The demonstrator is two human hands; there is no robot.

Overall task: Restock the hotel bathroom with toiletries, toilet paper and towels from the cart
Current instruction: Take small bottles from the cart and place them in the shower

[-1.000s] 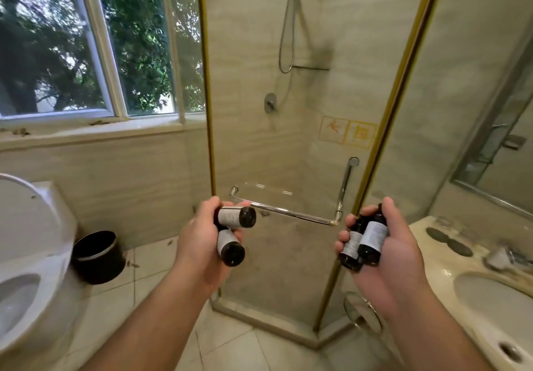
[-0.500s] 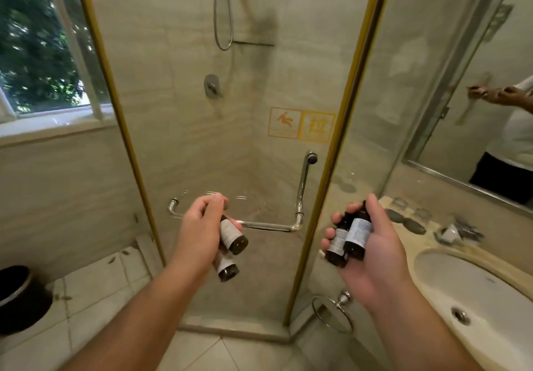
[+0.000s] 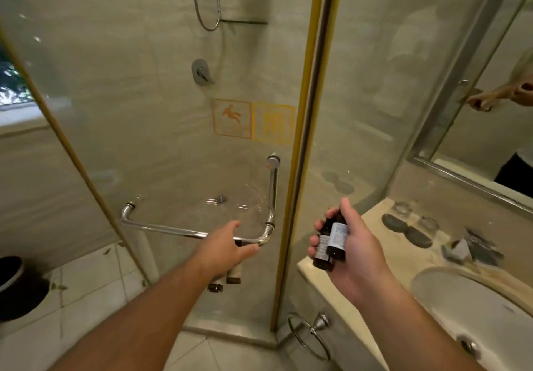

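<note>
Since the earlier frame the left hand (image 3: 227,251) has advanced from short of the shower door to the chrome door handle (image 3: 173,230), and the view has swung right.

Far left, the black bin (image 3: 17,287) is cut off by the frame edge.

The left arm reaches forward, back of the hand uppermost and thumb raised. The handle's horizontal bar passes behind the fingers; whether they hook it cannot be told. The hand grips the left pair of bottles (image 3: 225,279) beneath the palm. Only their lower ends hang out below the hand; the rest is hidden.

Right of the gold door frame, the right hand (image 3: 356,252) is held up near the bench (image 3: 373,216) edge. Its fingers and thumb are curled round the right pair of bottles (image 3: 331,240), dark with pale labels, standing roughly upright and side by side. The label print is too small to read.

Small items on the bench are blurred. The basin (image 3: 476,313) is cut off at the lower right. The mirror (image 3: 504,116) shows only a reflected forearm and part of a torso.
</note>
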